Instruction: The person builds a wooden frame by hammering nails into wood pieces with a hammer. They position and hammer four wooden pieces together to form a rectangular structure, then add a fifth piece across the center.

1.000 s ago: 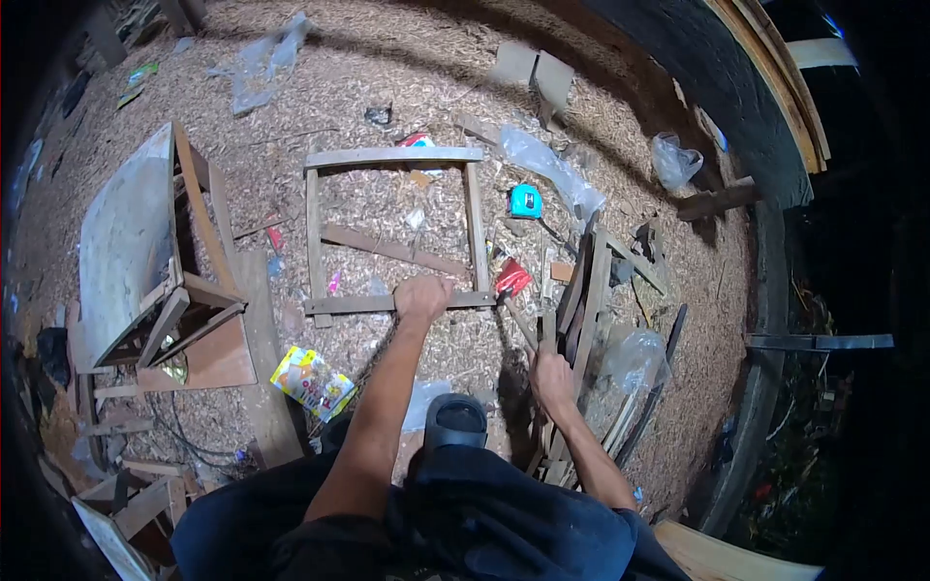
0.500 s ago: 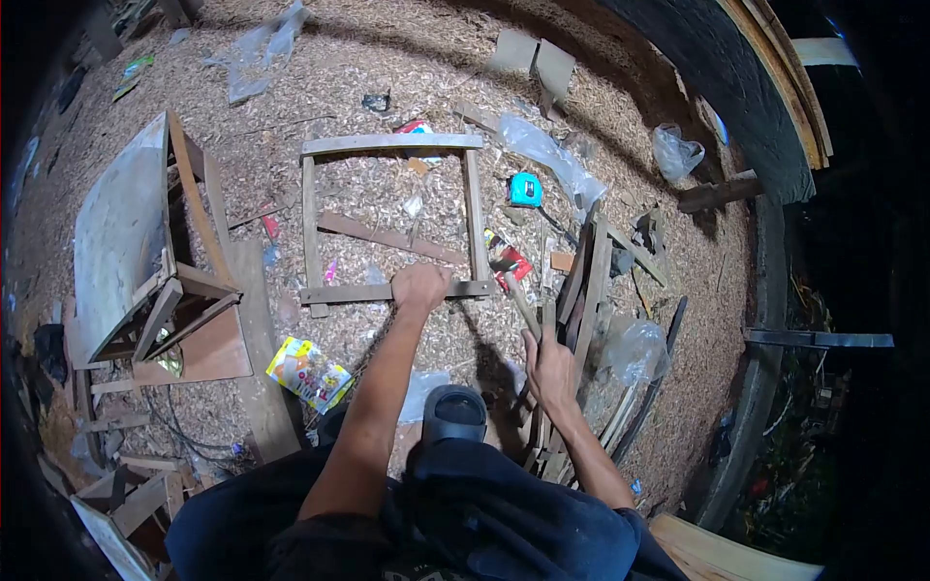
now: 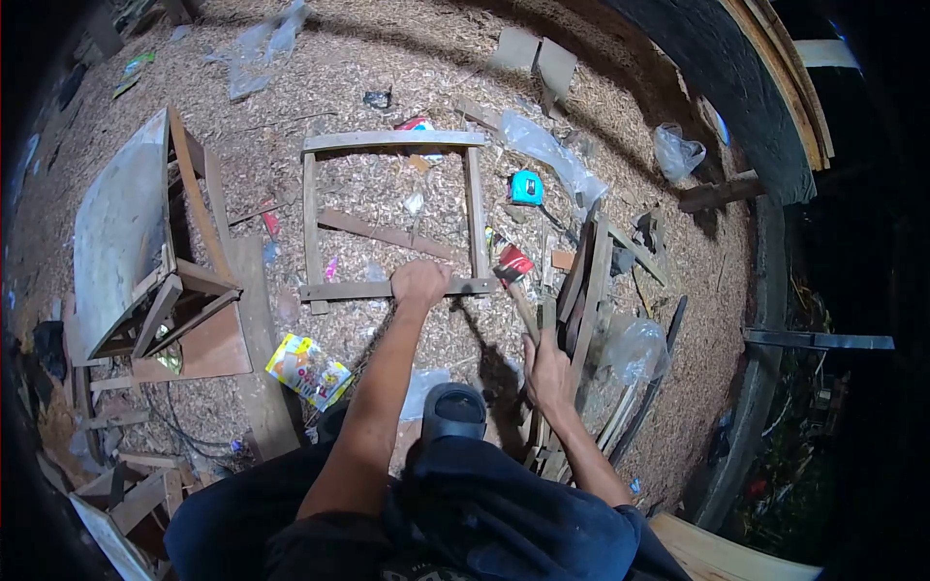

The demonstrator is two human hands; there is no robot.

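Observation:
My left hand (image 3: 420, 283) is closed round the near bar of a rectangular wooden frame (image 3: 392, 140), which lies on ground strewn with wood shavings. Dark spots, like nail heads, show at both ends of that bar. In my right hand (image 3: 549, 376) is the wooden handle of a hammer (image 3: 523, 306); its head is near the frame's right near corner, over or beside a red packet (image 3: 515, 261). Whether the head touches the frame I cannot tell. Inside the frame a loose brown slat (image 3: 387, 234) lies aslant.
A turquoise tape measure (image 3: 525, 188) lies right of the frame. Wooden slats (image 3: 593, 290) are piled beside my right hand. A wooden structure with a pale panel (image 3: 121, 232) stands at left. A yellow packet (image 3: 310, 372) and plastic bags (image 3: 676, 153) lie around.
The hammer's head has shifted slightly left and down, towards the frame's near right corner. My left hand still grips the near bar; the frame has barely moved.

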